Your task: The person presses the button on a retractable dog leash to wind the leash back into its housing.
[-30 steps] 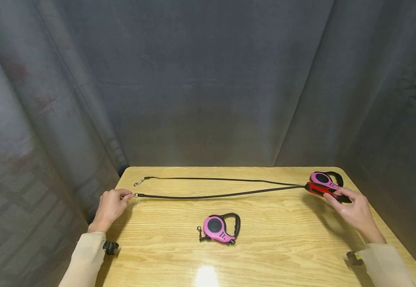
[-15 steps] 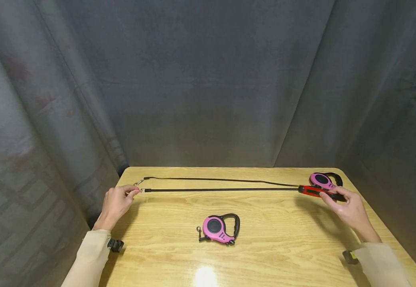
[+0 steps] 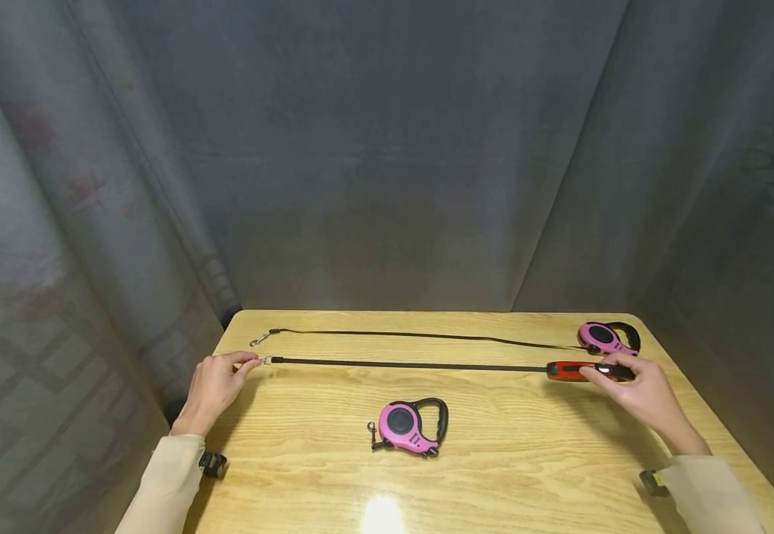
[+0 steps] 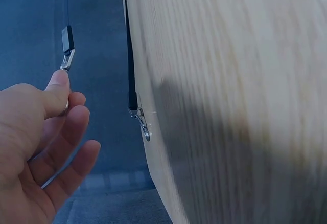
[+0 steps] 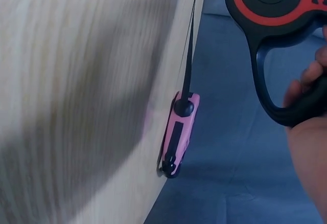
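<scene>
My right hand [image 3: 647, 397] grips the black handle of a red and black retractable dog leash [image 3: 565, 371], raised above the table at the right. In the right wrist view fingers curl round the looped handle [image 5: 263, 81]. A black strap [image 3: 413, 366] runs from the casing straight across to the left. There, thumb and fingertips of my left hand [image 3: 213, 386] pinch the metal clip [image 4: 67, 60] at the strap's end. A pink retractable leash [image 3: 603, 334] lies at the back right, its own strap drawn out along the far edge to a silver clip [image 4: 142, 124].
Another pink leash [image 3: 401, 419] lies near the table's middle, strap wound in and clip at its left. The wooden table [image 3: 507, 475] ends at a grey curtain [image 3: 373, 185] behind, with more curtain at both sides.
The red leash has come left and nearer to me, uncovering the pink one behind it. My left hand has shifted slightly right with the clip, and the sagging strap now looks straight.
</scene>
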Action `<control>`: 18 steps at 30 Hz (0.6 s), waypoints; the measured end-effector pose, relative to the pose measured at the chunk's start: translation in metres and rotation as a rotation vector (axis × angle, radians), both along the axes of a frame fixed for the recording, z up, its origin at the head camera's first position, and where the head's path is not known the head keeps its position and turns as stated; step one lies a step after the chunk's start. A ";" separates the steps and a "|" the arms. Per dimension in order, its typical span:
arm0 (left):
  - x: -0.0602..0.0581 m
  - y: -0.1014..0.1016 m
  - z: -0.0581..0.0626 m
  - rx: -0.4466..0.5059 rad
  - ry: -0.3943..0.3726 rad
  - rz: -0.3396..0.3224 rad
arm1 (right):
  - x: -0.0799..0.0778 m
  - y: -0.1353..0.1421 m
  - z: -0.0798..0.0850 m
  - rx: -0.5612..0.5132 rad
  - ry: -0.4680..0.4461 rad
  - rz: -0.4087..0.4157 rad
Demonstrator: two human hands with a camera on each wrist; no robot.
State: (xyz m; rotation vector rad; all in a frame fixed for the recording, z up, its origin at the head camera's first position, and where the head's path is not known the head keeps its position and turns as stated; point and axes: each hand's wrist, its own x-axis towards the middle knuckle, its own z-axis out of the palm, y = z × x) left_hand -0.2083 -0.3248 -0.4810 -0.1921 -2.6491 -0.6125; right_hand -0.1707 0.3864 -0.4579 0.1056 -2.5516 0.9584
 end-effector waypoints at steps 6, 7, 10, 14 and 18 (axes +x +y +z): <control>0.001 0.001 -0.003 0.008 -0.008 -0.006 | 0.000 -0.007 0.001 0.009 -0.018 0.027; 0.001 0.001 -0.004 0.007 -0.014 -0.005 | 0.000 -0.007 0.001 0.010 -0.022 0.032; 0.001 0.000 -0.005 0.004 -0.027 0.002 | 0.000 -0.010 0.001 0.016 -0.032 0.042; 0.002 0.000 -0.006 0.004 -0.023 0.014 | -0.001 -0.013 0.001 0.043 -0.023 0.049; 0.002 0.000 -0.006 0.008 -0.011 0.013 | -0.002 -0.017 -0.001 0.088 -0.006 0.060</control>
